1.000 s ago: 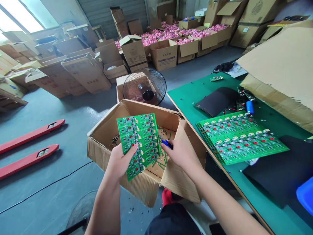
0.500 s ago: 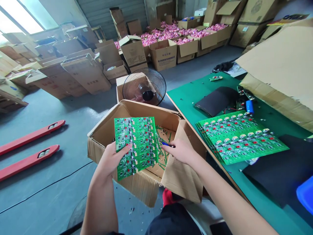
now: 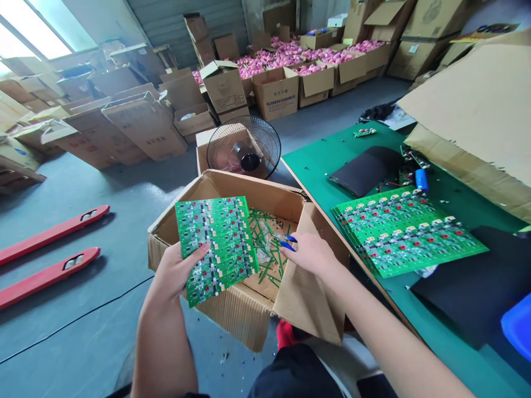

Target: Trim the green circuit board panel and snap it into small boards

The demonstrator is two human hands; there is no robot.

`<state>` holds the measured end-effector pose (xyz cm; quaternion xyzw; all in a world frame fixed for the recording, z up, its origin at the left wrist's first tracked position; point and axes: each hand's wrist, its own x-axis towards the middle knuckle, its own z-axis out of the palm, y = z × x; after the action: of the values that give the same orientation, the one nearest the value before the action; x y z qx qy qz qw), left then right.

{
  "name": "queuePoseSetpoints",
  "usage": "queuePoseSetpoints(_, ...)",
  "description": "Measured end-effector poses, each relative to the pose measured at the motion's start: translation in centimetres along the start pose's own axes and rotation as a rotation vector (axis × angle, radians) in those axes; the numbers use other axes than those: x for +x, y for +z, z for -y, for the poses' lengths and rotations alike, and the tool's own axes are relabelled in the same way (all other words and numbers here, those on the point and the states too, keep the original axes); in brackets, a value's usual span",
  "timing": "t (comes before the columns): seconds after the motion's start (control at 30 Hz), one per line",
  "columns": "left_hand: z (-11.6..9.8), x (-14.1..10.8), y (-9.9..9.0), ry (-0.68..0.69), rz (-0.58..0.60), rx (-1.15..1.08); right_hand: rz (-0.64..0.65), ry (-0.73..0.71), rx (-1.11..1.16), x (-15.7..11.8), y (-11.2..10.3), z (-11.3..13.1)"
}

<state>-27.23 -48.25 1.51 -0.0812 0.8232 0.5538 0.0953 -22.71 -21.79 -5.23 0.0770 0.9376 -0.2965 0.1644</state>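
We see a green surface [image 3: 323,157] with a stack of boards [image 3: 409,229] at the right. Beside it stands an open cardboard box [image 3: 232,315] with green strips [image 3: 265,240] lying inside. Over the box our left hand [image 3: 176,271] grips a green circuit board [image 3: 213,246] by its lower edge, thumb on top. Our right hand [image 3: 313,254] is closed around blue-handled cutters [image 3: 288,243]

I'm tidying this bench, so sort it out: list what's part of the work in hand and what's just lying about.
In use:
- left hand holding the circuit board panel
- right hand gripping a blue-handled tool
- cardboard box with green strips inside

Lying about:
- stack of board panels on the green table
- floor fan
- black mat
- red pallet jack forks
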Motion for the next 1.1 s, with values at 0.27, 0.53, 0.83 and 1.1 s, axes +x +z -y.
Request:
queuePoseSetpoints(0.27,-0.7,-1.5,0.7,-0.105,0.174,-0.138,-0.003,-0.174,0.702,0.3,0.1,-0.2)
queuePoseSetpoints(0.53,-0.6,-1.7,0.8,-0.091,0.238,-0.179,0.109,-0.216,0.864,0.0,-0.5,0.3)
queuePoseSetpoints(0.83,0.2,-1.7,0.9,-0.088,0.272,-0.228,0.197,-0.156,1.074,-0.4,-0.7,0.9)
queuePoseSetpoints(1.1,0.9,-1.2,0.5,-0.081,0.294,-0.22,0.206,-0.216,1.066,-0.6,-0.3,0.6)
